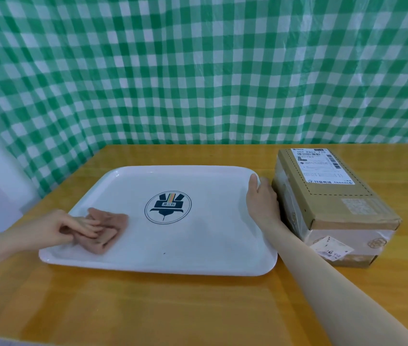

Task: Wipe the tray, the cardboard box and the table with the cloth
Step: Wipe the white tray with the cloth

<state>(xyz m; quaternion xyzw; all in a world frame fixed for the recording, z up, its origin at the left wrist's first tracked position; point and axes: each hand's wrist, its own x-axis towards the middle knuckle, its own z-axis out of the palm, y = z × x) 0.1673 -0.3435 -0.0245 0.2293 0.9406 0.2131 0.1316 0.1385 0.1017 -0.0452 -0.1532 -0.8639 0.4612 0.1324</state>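
Observation:
A white tray (198, 245) with a dark round logo in its middle lies on the wooden table (148, 308). On the tray's near left part is a folded pinkish-brown cloth (109, 228), and my left hand (73, 227) presses on it with the fingers lying over the fabric. My right hand (261, 198) grips the tray's far right rim, thumb on the rim's inner side. A cardboard box (332, 203) with a white shipping label stands just right of that hand, touching the wrist.
A green and white checked sheet (198, 71) hangs behind the table and along its left side. A small dark speck (164, 253) lies on the tray near its front edge. Bare wood stretches in front of the tray.

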